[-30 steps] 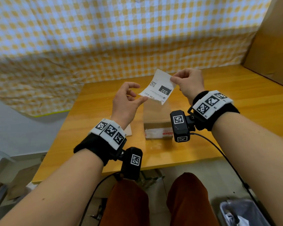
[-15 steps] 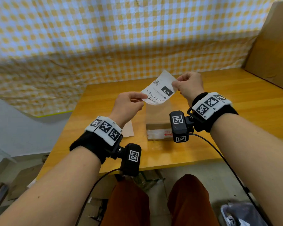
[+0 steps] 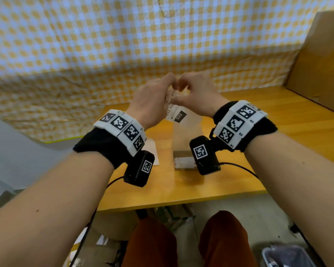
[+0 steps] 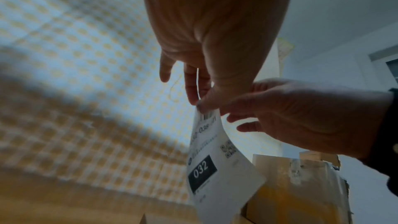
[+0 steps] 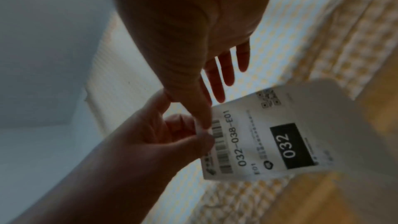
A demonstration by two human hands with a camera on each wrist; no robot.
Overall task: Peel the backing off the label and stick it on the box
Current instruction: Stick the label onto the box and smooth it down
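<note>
White paper label (image 3: 178, 114) hangs at frame centre above the box (image 3: 187, 139); your left hand (image 3: 152, 102) and right hand (image 3: 197, 95) both pinch its top corner. Roll thumbs apart to split the backing.

White "032" label (image 3: 178, 115) hanging above brown box (image 3: 183, 162)

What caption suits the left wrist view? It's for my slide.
Both hands pinch the top edge of the 032 label above the box.
</note>
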